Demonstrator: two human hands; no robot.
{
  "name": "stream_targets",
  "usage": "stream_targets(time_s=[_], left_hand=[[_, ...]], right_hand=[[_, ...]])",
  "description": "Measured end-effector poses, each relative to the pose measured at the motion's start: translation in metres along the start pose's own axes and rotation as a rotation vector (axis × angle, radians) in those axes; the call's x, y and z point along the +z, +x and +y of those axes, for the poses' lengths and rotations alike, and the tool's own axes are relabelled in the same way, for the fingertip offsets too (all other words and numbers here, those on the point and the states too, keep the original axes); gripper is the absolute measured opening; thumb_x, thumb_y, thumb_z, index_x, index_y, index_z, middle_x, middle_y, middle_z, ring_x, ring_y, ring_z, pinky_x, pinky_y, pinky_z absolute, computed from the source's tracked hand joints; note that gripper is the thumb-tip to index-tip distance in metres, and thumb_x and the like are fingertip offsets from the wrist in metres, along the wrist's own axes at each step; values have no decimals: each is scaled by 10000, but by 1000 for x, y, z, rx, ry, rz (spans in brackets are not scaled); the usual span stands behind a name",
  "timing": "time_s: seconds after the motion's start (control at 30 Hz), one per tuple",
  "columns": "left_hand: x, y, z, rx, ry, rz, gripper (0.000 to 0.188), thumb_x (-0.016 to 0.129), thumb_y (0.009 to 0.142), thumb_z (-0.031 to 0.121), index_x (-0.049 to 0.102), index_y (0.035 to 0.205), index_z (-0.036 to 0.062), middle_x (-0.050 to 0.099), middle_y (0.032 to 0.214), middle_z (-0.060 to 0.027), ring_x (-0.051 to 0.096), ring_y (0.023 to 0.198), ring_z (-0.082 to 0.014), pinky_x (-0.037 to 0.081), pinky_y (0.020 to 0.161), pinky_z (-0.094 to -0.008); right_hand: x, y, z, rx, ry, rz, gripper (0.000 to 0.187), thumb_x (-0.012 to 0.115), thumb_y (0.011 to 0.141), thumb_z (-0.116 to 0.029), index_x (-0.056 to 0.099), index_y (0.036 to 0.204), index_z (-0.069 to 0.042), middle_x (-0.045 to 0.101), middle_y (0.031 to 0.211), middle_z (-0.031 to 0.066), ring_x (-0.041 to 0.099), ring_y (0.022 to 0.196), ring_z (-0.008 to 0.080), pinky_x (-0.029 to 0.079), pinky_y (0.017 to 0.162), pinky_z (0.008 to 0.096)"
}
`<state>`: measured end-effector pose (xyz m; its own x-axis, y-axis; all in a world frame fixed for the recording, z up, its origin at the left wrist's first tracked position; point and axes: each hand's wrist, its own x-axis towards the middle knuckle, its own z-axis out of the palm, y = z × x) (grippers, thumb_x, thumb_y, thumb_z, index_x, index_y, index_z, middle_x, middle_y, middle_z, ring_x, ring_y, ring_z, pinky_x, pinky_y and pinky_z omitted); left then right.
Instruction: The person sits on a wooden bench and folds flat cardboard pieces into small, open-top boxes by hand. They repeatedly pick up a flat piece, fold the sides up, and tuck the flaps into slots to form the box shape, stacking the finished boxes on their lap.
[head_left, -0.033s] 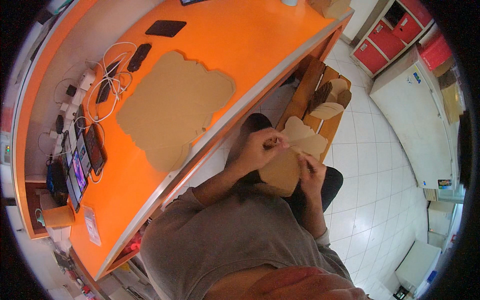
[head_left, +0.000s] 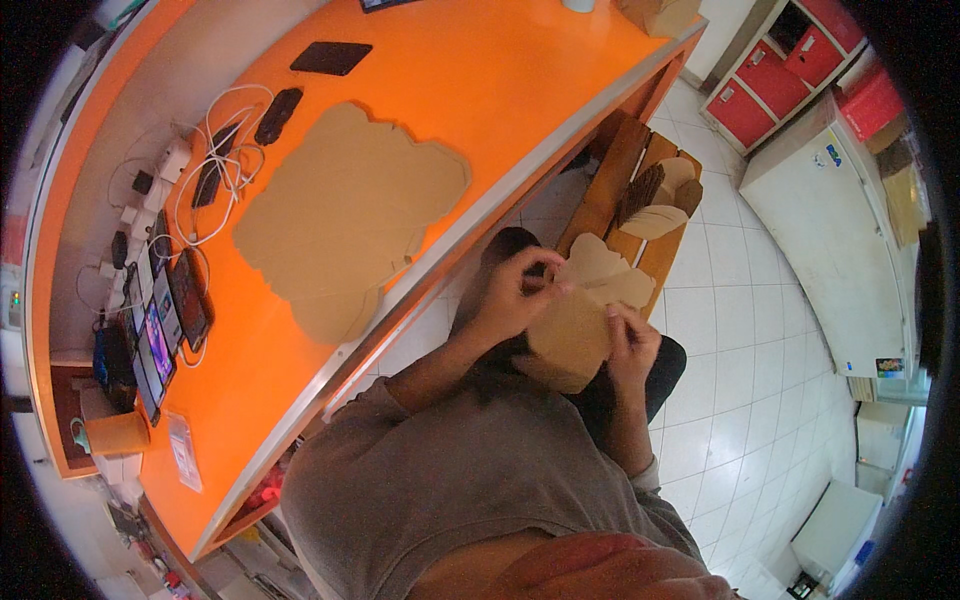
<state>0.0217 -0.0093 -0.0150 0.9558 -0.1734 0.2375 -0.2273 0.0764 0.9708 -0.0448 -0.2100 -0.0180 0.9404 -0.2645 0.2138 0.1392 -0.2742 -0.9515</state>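
A brown cardboard takeaway box (head_left: 566, 342), partly folded up, rests on my lap with its pale inner flaps (head_left: 605, 272) spread at the far end. My left hand (head_left: 520, 290) is at the box's far left corner, thumb and index finger bent together at the edge. On the opposite side, my right hand (head_left: 631, 345) pinches the box's right edge near the flap. Fingers cover the corners, so the exact fold under them is hidden. On the orange table to the left lies a stack of flat cardboard blanks (head_left: 345, 205).
A wooden bench (head_left: 610, 165) beyond my knees carries folded cardboard boxes (head_left: 660, 195). Along the table's left side are phones (head_left: 155, 340), white cables (head_left: 225, 170), a power strip (head_left: 175, 160) and a black tablet-like slab (head_left: 331, 57). A white fridge (head_left: 825, 230) stands right.
The box has shifted slightly to the right, and my right hand has moved with it. My left hand's fingers have risen a little toward the upper left.
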Motion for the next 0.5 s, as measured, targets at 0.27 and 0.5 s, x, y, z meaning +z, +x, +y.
stream_targets(time_s=[0.27, 0.5], left_hand=[[-9, -22, -9, -652, -375, -486, 405, 664, 907, 201, 564, 1259, 27, 634, 1178, -67, 593, 1066, -164, 458, 946, -323], [-14, -27, 8, -838, -456, -368, 460, 639, 930, 234, 508, 1323, 32, 606, 1233, -67, 569, 1135, -174, 416, 997, -332]], right_hand=[[0, 0, -7, 100, 40, 137, 139, 643, 897, -12, 697, 1018, 27, 707, 952, 92, 637, 856, 118, 499, 792, 253], [-9, 7, -30, -368, -290, -274, 232, 630, 829, 86, 717, 1016, -20, 674, 1094, 161, 671, 998, 249, 551, 826, 316]])
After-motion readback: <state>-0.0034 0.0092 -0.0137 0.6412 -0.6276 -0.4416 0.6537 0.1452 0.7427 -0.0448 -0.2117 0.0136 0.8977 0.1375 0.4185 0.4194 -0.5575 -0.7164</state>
